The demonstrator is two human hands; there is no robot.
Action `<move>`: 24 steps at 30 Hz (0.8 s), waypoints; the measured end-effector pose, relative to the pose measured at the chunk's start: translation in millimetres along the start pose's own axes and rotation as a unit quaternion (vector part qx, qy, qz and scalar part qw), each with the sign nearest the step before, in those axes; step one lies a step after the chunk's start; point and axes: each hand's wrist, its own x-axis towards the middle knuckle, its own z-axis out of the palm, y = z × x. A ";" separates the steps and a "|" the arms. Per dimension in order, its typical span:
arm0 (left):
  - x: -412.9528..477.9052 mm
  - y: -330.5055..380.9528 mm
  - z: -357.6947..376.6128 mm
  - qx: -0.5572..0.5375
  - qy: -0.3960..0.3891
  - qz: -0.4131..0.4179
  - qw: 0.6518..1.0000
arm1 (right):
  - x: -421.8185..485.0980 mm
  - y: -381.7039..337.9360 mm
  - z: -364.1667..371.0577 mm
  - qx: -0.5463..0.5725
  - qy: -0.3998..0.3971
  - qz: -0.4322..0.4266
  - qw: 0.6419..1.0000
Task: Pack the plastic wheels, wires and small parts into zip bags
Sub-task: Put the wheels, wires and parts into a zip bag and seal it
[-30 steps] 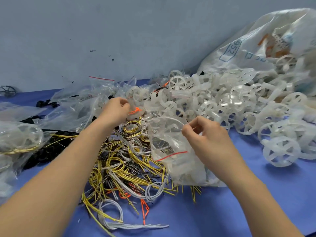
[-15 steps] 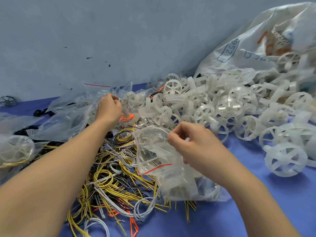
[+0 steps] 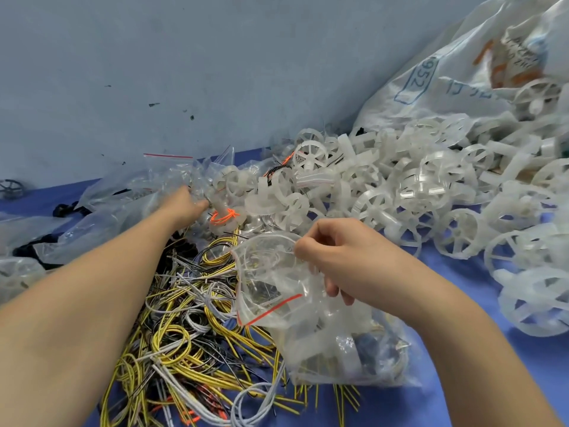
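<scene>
My right hand (image 3: 345, 260) pinches the rim of a clear zip bag (image 3: 271, 291) with a red seal line, its mouth held open toward the left; white plastic parts show inside. My left hand (image 3: 181, 204) reaches far into the pile of clear bags and small parts; its fingertips are among them beside an orange wire loop (image 3: 223, 217), and what they touch is hidden. A tangle of yellow, white and black wires (image 3: 184, 334) lies under my arms. White spoked plastic wheels (image 3: 400, 204) are heaped at centre right.
A big white sack (image 3: 462, 66) of wheels leans on the grey wall at right. Filled and empty zip bags (image 3: 117, 204) lie at left, with black parts (image 3: 64, 209) between them. A dark wheel (image 3: 12, 188) sits far left. Blue table surface (image 3: 462, 380) shows at lower right.
My left hand has stretched further away from the wires into the bags and small parts. My right hand has lifted the zip bag slightly and kept its mouth open.
</scene>
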 end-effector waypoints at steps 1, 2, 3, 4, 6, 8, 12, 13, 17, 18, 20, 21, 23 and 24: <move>1.0 0.6 0.8 0.012 0.004 -0.006 1.000 | 1.5 -0.3 0.4 -0.002 0.001 -0.002 1.000; 2.7 0.5 1.0 0.024 0.008 -0.010 1.000 | 2.7 -0.7 1.1 -0.001 0.003 -0.004 1.000; 4.7 -0.7 0.8 0.034 0.013 -0.013 0.999 | 3.6 -1.0 2.1 0.000 0.004 -0.006 1.000; 6.6 -2.7 0.5 0.042 0.017 -0.015 0.999 | 4.3 -1.1 2.7 0.000 0.004 -0.007 1.000; 8.1 -7.1 -1.9 0.057 0.029 -0.016 0.998 | 5.0 -0.6 3.1 0.000 0.003 -0.007 1.000; 5.6 -9.3 -5.4 0.041 0.055 -0.021 0.997 | 4.2 -0.2 1.8 0.003 0.002 -0.008 1.000; -10.1 -1.0 -23.4 -0.107 0.135 -0.077 0.982 | -0.8 -4.6 -2.8 -0.002 0.015 -0.015 1.000; -15.0 2.4 -30.8 -0.148 0.152 -0.094 0.973 | -2.3 -6.5 -3.9 -0.001 0.022 -0.018 1.000; -42.2 8.1 -59.4 -0.282 0.185 -0.133 0.932 | -11.7 -16.9 -7.8 0.019 0.054 -0.043 0.997; -50.5 7.1 -64.0 -0.312 0.174 -0.133 0.925 | -15.5 -19.9 -7.8 0.018 0.059 -0.049 0.997; -67.1 3.6 -70.9 -0.376 0.122 -0.132 0.909 | -23.4 -26.9 -5.8 0.014 0.063 -0.060 0.996; -75.9 2.2 -73.8 -0.413 0.092 -0.131 0.897 | -27.0 -31.3 -4.0 0.014 0.065 -0.069 0.995; -93.8 1.8 -78.9 -0.469 0.052 -0.124 0.873 | -34.4 -41.4 -0.4 0.020 0.083 -0.101 0.991; -103.8 1.0 -82.9 -0.480 0.046 -0.116 0.868 | -39.5 -48.4 2.1 0.020 0.098 -0.124 0.987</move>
